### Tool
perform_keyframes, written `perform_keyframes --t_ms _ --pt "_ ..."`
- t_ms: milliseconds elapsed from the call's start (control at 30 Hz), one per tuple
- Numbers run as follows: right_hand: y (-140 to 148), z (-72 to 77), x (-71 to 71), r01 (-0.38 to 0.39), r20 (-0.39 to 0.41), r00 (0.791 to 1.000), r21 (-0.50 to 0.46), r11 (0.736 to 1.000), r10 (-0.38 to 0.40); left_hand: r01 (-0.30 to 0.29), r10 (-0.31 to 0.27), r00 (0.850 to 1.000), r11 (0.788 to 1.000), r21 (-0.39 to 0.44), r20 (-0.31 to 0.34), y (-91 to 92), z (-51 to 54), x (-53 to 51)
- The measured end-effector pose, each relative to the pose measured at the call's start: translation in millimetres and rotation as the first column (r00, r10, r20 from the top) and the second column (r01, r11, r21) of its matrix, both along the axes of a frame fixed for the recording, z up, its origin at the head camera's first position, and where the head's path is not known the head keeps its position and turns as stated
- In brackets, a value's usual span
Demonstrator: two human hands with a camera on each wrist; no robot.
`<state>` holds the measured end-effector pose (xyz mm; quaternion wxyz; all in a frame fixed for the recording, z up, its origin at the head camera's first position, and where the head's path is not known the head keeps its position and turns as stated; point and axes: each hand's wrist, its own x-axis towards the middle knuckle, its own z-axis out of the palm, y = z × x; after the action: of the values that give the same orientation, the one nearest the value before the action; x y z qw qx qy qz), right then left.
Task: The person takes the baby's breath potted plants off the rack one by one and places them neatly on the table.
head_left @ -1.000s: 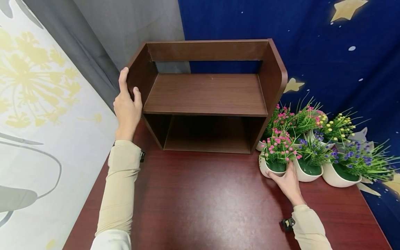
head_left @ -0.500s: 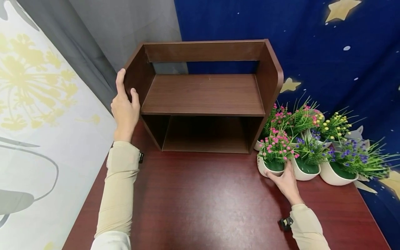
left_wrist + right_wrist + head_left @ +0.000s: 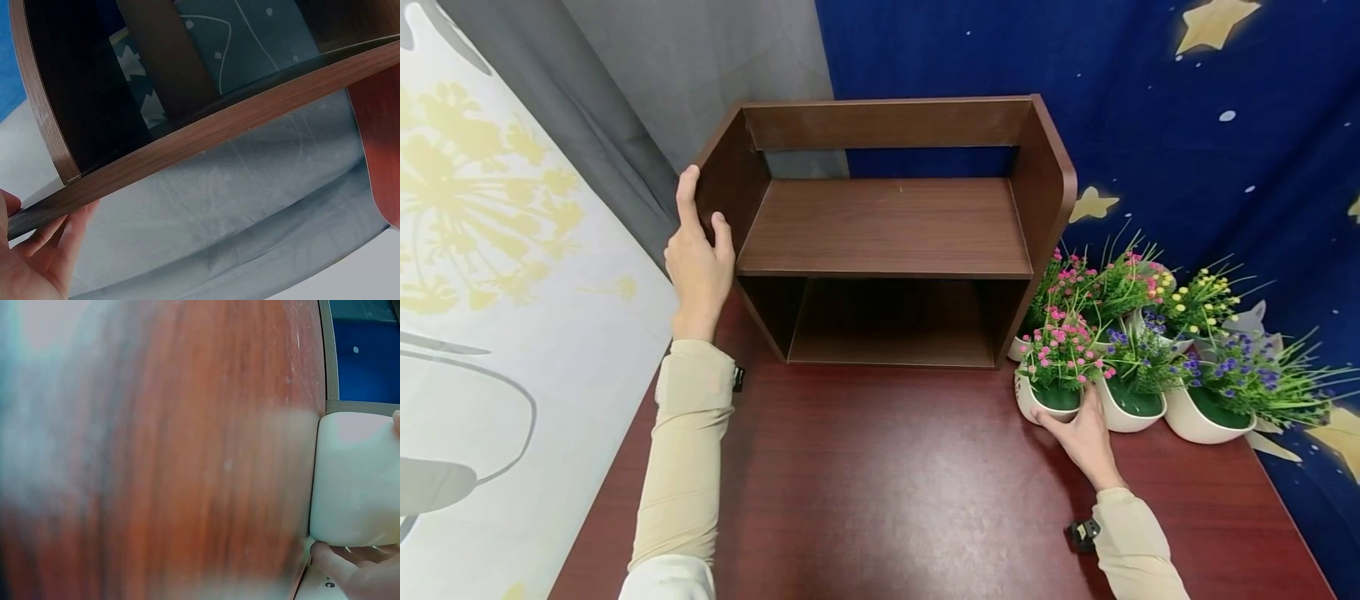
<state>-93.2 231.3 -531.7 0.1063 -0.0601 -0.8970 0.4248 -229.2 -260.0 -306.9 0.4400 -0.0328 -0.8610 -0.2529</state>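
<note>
A dark brown two-tier shelf (image 3: 887,225) stands on the table against the curtains. My left hand (image 3: 698,258) grips the front edge of its left side panel, thumb on the inner side; the left wrist view shows the fingers (image 3: 69,244) around the board (image 3: 144,162). My right hand (image 3: 1086,437) holds a white pot (image 3: 1026,400) of pink artificial flowers (image 3: 1063,346) by its sides, just right of the shelf. Up close in the right wrist view, the white pot (image 3: 356,481) rests on the table between thumb and fingers.
More white pots stand behind and right of the held one: purple flowers (image 3: 1138,358), more purple flowers (image 3: 1247,367), yellow flowers (image 3: 1206,304) and further pink ones (image 3: 1123,283). A white patterned cloth (image 3: 550,250) borders the reddish table (image 3: 880,483) on the left.
The head view has shifted slightly, so the scene sits a little further left. Both hands keep their holds on the shelf panel and the flower pot.
</note>
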Motion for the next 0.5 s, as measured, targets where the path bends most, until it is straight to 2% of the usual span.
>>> perform_keyframes --t_ms 500 --pt "-2.1 0.6 0.7 0.004 -0.026 1.000 -0.021 1.000 -0.004 -0.014 0.014 1.000 1.000 0.003 0.025 -1.3 -0.3 -0.4"
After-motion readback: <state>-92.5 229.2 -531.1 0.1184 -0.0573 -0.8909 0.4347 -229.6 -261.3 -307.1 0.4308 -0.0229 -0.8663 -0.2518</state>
